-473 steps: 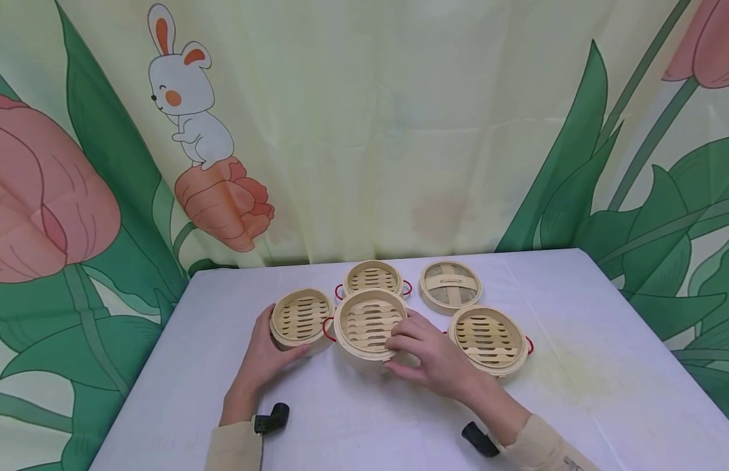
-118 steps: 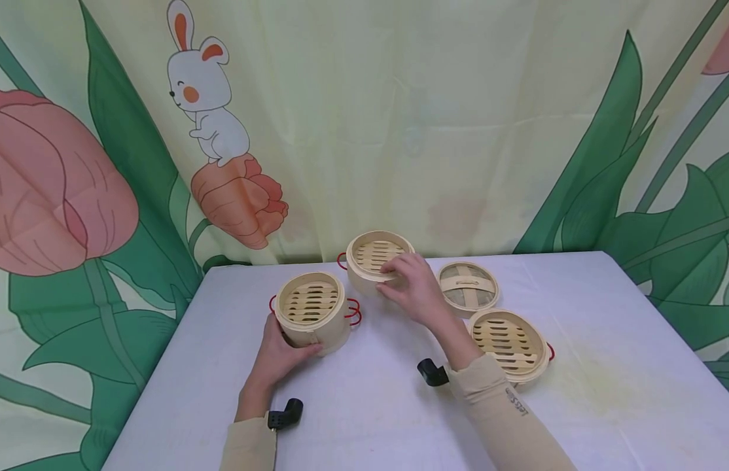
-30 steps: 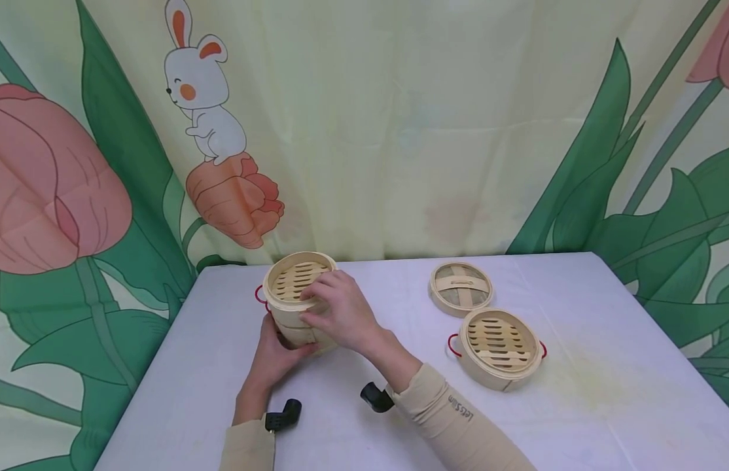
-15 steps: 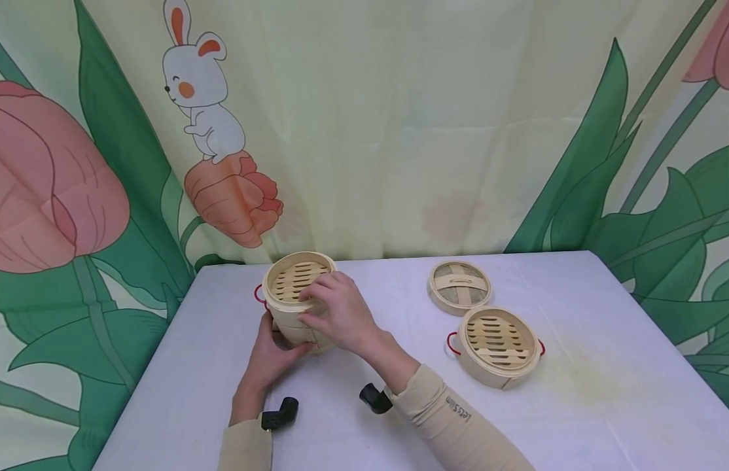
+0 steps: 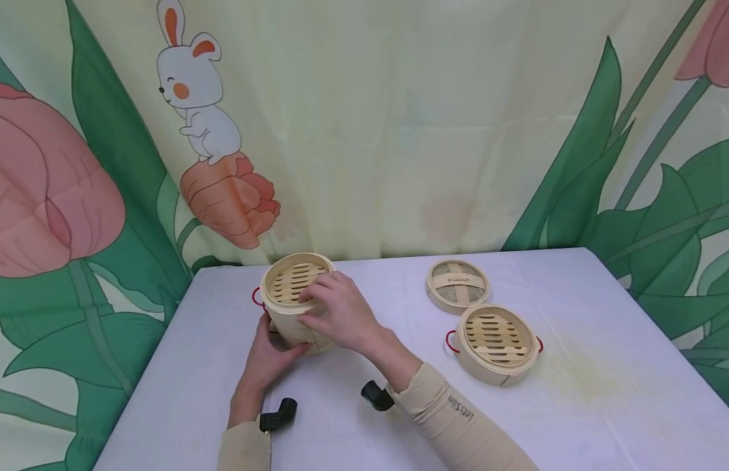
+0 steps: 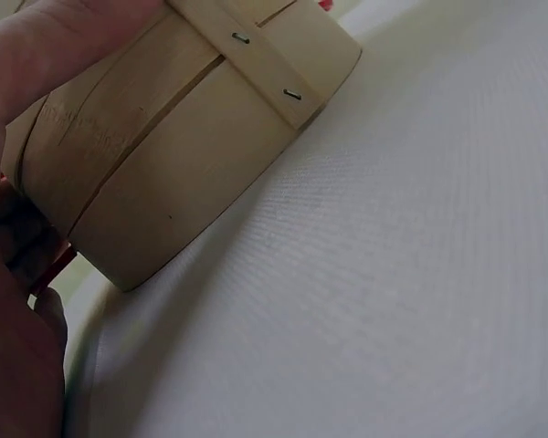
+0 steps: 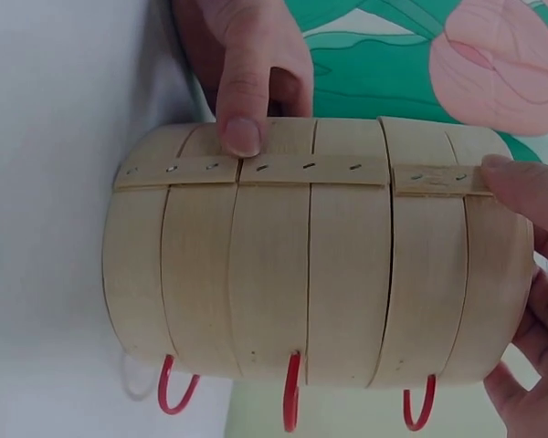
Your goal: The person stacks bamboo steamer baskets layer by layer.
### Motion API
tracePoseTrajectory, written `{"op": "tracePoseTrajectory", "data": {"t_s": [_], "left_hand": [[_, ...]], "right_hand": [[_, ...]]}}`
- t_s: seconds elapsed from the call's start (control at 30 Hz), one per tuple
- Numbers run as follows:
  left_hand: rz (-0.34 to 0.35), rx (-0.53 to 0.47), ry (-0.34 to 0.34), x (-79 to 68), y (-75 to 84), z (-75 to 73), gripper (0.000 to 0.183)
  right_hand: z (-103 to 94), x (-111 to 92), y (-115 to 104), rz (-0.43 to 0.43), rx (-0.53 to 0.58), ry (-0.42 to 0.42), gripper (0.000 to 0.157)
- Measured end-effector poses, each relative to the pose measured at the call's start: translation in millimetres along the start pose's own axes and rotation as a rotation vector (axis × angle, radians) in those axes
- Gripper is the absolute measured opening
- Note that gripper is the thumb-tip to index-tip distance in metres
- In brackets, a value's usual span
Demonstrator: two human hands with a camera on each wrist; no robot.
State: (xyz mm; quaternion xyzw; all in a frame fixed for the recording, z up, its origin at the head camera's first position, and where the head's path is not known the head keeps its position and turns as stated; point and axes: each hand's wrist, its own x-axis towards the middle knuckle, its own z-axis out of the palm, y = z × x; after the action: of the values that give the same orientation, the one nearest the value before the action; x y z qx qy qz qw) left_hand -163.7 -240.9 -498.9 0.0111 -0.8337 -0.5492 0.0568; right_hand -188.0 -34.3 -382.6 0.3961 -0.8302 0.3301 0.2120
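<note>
A stack of three bamboo steamer baskets stands at the table's left; the slatted top steamer basket is uppermost. My right hand pinches its near right rim, thumb outside and fingers over the edge. Lower down, my left hand grips the stack from the left, its thumb across the front. In the right wrist view the left thumb presses near the seam between the bottom basket and the middle basket. Red handles stick out from each tier. The left wrist view shows the bottom basket's wall close against the tablecloth.
Another steamer basket with red handles sits right of centre. Behind it lies a round woven lid with crossed bamboo strips. A white cloth covers the table; a printed curtain hangs behind its far edge.
Earlier the baskets stood apart; two were stacked at the left, then my right hand brought a third from the back onto them. Over the last second both hands stay in place.
</note>
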Motion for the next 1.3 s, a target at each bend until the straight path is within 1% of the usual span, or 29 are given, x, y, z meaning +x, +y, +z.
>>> {"op": "tracePoseTrajectory", "data": {"t_s": [0.33,0.5,0.6,0.77,0.97,1.13,1.3], "left_hand": [[-0.004,0.007,-0.004,-1.8,-0.9,-1.7,0.114],[-0.011,0.012,-0.007,-3.0,-3.5,-1.2,0.115],[-0.013,0.02,-0.008,-3.0,-4.2,-1.3,0.116],[-0.004,0.025,-0.006,-2.0,-2.0,-1.8,0.116],[0.008,0.028,0.0,-1.1,-2.9,0.3,0.114],[0.019,0.025,0.0,0.3,-4.4,0.6,0.114],[0.006,0.01,0.0,-0.5,-4.8,-2.1,0.114]], "right_hand": [[0.9,-1,-1,-0.006,-0.015,-0.002,0.024],[-1.2,-2,-1,-0.015,0.031,0.006,0.025],[-4.9,-2,1,-0.024,0.065,0.028,0.027],[-13.7,-4,5,-0.034,0.066,0.073,0.029],[-26.5,-9,15,-0.012,0.07,0.085,0.03],[-42.1,-18,24,0.005,0.057,0.12,0.029],[-58.7,-32,34,0.04,0.051,0.132,0.029]]}}
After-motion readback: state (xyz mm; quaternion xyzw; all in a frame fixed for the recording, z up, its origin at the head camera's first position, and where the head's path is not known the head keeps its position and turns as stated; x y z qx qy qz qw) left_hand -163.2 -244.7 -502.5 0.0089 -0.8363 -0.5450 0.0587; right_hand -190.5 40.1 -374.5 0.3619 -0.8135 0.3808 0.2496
